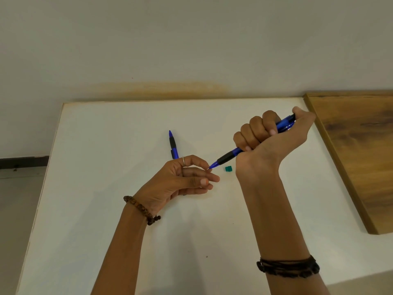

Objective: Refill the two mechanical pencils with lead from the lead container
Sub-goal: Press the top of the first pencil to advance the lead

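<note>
My right hand [270,137] grips a blue mechanical pencil [229,155] in a fist, thumb at its rear end, black grip and tip pointing down-left. The tip meets the bent index fingertip of my left hand [187,177], whose other fingers lie loosely extended just above the table. No lead can be made out at the tip. A second blue pencil [172,144] lies on the white table [119,145] behind my left hand, its lower end hidden by the fingers. A small green piece [228,168] sits on the table just right of the tip.
A wooden board [361,150] lies along the table's right side. A pale wall rises behind the table's far edge. A small dark bit shows under my left palm; I cannot tell what it is.
</note>
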